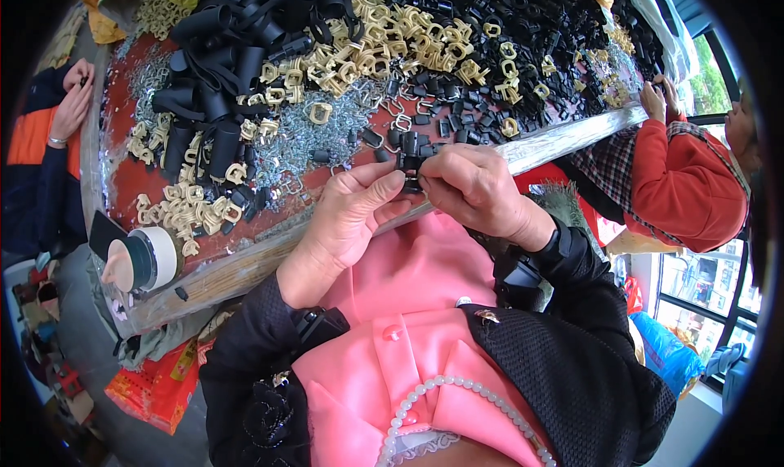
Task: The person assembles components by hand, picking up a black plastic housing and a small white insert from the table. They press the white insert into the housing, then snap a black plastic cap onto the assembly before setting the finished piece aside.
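Observation:
Close together over the table's near edge, both my hands work on one small black plastic part (411, 147). My left hand (347, 210) pinches it from the left between thumb and fingers. On its other side my right hand (469, 183) has its fingers curled in against the part, and they hide some of it. Just beyond my hands lie small black plastic pieces (449, 126) and bent silver wire clips (402, 122). Cream-coloured ring-like plastic pieces (359, 63) form a heap farther back, beside a pile of small shiny metal bits (306, 136).
Black tubes (214, 104) are piled at the left of the red table (131, 177). Near its left corner stands a round container (151, 259). Wooden edging (237, 275) borders the table. A person in red (686, 181) works at the right; another person's hands (73, 108) show at the far left.

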{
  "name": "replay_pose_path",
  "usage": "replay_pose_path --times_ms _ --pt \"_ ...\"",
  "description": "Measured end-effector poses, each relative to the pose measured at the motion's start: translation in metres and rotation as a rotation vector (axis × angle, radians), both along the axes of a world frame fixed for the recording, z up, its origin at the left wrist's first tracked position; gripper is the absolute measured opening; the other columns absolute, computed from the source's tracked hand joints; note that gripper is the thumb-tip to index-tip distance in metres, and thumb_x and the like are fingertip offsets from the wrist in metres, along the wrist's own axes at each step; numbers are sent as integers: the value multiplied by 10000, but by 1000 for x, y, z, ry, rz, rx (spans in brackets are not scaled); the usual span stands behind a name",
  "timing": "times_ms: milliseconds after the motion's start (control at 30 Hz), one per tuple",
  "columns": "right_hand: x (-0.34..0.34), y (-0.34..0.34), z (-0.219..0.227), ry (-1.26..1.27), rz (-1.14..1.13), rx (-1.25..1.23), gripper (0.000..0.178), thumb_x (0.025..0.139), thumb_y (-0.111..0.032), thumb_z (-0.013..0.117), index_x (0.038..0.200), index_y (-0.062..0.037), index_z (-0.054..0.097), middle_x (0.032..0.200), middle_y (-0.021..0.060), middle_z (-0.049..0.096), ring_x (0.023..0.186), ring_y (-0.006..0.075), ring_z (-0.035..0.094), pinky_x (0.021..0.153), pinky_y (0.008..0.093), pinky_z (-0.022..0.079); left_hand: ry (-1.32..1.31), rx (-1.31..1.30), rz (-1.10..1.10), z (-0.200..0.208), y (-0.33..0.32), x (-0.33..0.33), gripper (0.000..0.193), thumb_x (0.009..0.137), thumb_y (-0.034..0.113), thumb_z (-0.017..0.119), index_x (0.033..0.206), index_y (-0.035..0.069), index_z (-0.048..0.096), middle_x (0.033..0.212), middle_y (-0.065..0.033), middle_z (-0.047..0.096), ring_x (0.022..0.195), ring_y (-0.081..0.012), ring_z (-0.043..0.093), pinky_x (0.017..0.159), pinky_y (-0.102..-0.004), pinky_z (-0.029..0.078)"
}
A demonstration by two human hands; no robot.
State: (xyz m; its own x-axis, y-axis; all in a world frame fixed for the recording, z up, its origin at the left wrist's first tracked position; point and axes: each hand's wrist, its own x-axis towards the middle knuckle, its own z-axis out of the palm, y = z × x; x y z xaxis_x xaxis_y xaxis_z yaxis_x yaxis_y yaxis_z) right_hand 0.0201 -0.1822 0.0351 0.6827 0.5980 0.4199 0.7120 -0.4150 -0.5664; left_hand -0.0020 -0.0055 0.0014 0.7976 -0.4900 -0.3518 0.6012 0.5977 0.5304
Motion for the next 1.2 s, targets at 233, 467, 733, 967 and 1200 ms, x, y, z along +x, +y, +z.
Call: replay_pose_path --times_ms 233,467,733,967,1200 --pt "2 -3 2 495 -29 108 137 680 -6 592 759 -18 480 611 43 467 522 158 479 474 258 379 -8 57 0 -1 2 0 233 772 88 561 986 -3 542 891 -81 590 754 -147 589 694 -223 480" --pt "7 -22 -20 661 -105 274 203 695 -71 603 845 -32 472 681 40 477 575 146 476 512 258 375 -66 118 -74 6 1 1 258 786 75 518 1004 -62 501 913 -127 576 780 -184 592 661 -210 498" --pt "36 -109 -37 -98 -499 -506 193 715 -99 587 870 -37 492 673 71 462 600 184 477 546 275 383 -60 138 -19 2 -3 4 260 783 84 524 997 -64 505 914 -141 574 782 -184 590 648 -198 500" --pt "44 -67 -41 251 -372 -62 191 732 -86 572 892 -34 481 660 70 458 569 161 454 532 241 369 -47 138 45 0 -1 4 266 784 79 521 1011 -59 496 926 -137 570 785 -184 589 645 -193 499" --pt "47 -52 -49 626 -248 232 137 788 -96 522 893 -30 464 663 45 492 565 140 464 510 244 371 -17 132 75 1 -4 4 201 764 96 566 936 -6 555 862 -57 585 749 -136 586 623 -173 468"
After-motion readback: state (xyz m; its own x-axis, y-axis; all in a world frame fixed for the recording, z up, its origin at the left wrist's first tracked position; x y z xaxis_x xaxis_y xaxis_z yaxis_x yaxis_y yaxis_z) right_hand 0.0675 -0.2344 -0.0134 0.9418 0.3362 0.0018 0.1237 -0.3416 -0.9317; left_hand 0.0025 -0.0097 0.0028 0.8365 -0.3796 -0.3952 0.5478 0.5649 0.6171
